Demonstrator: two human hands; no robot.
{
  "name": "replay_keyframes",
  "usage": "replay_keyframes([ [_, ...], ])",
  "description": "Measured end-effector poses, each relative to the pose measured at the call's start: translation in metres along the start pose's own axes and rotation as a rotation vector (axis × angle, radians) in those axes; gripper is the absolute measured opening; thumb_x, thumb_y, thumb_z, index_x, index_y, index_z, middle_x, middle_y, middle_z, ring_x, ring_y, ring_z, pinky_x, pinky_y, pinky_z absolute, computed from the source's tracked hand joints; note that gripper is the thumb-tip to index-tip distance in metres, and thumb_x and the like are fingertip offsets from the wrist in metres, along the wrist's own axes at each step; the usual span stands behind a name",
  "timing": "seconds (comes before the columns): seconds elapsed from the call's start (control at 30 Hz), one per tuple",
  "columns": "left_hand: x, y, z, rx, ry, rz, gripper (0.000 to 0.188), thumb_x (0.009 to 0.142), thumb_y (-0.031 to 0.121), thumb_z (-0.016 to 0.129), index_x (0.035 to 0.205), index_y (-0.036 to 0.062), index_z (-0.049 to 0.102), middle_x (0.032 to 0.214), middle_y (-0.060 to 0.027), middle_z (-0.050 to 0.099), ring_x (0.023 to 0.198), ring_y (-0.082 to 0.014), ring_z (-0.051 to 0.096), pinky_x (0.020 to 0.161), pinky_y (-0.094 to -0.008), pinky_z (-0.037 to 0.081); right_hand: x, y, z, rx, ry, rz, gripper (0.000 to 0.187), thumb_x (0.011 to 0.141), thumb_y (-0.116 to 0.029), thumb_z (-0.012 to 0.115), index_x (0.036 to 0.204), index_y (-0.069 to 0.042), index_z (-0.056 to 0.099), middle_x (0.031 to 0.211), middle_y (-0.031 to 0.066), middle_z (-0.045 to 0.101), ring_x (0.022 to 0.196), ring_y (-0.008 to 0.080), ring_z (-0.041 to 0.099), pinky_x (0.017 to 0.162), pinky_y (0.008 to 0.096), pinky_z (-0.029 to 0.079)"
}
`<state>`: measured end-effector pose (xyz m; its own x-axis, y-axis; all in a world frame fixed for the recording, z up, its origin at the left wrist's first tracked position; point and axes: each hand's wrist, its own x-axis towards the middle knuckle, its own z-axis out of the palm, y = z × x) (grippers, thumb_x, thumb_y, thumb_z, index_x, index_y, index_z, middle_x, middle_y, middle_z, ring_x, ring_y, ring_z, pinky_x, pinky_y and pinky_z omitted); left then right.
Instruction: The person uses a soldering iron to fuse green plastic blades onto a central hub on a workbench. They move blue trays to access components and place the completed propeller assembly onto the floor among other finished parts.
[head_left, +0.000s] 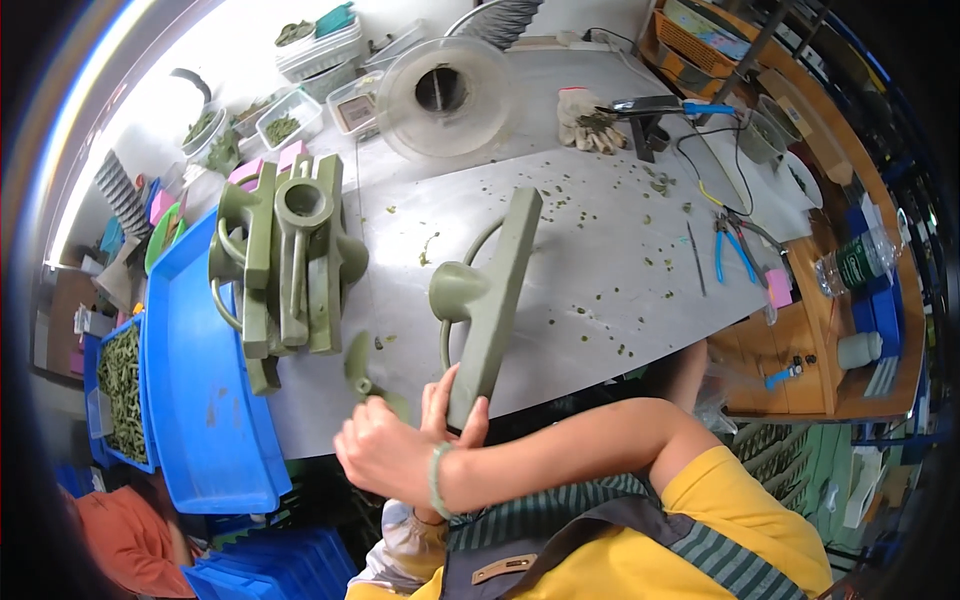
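Note:
My left hand (437, 405), mostly hidden behind my right wrist, grips the lower end of a long olive-green wax-like bar (505, 290). The bar stands tilted above the table, with a flared cup and a thin curved rod on its left side. Crossing over to the left, my right hand (387, 452) is closed, its fingertips at the hub of a small green bladed piece (358, 362) like a propeller. Several similar green bars with cups (312, 270) are stacked to the left, partly over the rim of a blue tray (205, 380).
Green crumbs dot the grey table (590, 240). Farther back are a round clear basin (400, 120), work gloves (590, 125) and tubs of green scraps (290, 118). Blue-handled pliers (732, 250) lie right. A blue crate (125, 390) holds small green pieces; another person's orange sleeve (130, 540) shows lower left.

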<state>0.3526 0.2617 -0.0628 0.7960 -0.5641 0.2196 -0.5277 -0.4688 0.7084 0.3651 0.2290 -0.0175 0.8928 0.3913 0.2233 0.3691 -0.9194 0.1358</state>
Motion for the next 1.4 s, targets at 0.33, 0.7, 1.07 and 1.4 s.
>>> replay_keyframes([
  [0.33, 0.031, 0.001, 0.033, -0.943, -0.080, -0.505, 0.047, 0.092, 0.021, 0.060, 0.134, 0.0048, 0.045, 0.074, 0.0007, 0.053, 0.067, -0.0052, 0.051, 0.058, -0.0196, 0.041, -0.034, 0.049, -0.011, 0.268, 0.407, 0.157, 0.049, 0.078, -0.024, 0.064, 0.121, -0.003, 0.054, 0.114, 0.0146, 0.057, 0.109, 0.0287, 0.051, 0.092, 0.0395, 0.040],
  [0.7, 0.023, 0.018, 0.003, -0.502, -0.376, 0.029, 0.064, 0.087, 0.004, 0.063, 0.141, -0.0047, 0.029, 0.112, -0.0137, 0.053, 0.093, -0.0190, 0.058, 0.076, -0.0292, 0.048, -0.133, 0.142, 0.043, 1.503, 0.429, 0.939, 0.055, 0.088, -0.021, 0.063, 0.130, 0.006, 0.040, 0.110, 0.0151, 0.061, 0.100, 0.0180, 0.058, 0.087, 0.0321, 0.047],
  [1.07, 0.020, -0.104, -0.064, -0.237, 0.342, -0.400, 0.042, 0.091, 0.014, 0.062, 0.125, -0.0050, 0.046, 0.101, -0.0082, 0.059, 0.091, -0.0156, 0.056, 0.080, -0.0275, 0.046, -0.176, 0.172, -0.006, 0.698, 0.055, 0.998, 0.063, 0.087, -0.019, 0.057, 0.136, 0.009, 0.028, 0.097, 0.0320, 0.061, 0.089, 0.0456, 0.060, 0.078, 0.0448, 0.048],
  [1.4, 0.024, -0.072, -0.053, -0.453, 0.295, -0.383, 0.027, 0.093, 0.009, 0.057, 0.114, -0.0089, 0.054, 0.100, -0.0081, 0.062, 0.089, -0.0128, 0.056, 0.081, -0.0261, 0.046, -0.196, 0.217, 0.018, 0.465, 0.268, 0.834, 0.067, 0.091, -0.038, 0.059, 0.134, 0.008, 0.036, 0.101, 0.0252, 0.065, 0.093, 0.0355, 0.065, 0.080, 0.0412, 0.049],
])
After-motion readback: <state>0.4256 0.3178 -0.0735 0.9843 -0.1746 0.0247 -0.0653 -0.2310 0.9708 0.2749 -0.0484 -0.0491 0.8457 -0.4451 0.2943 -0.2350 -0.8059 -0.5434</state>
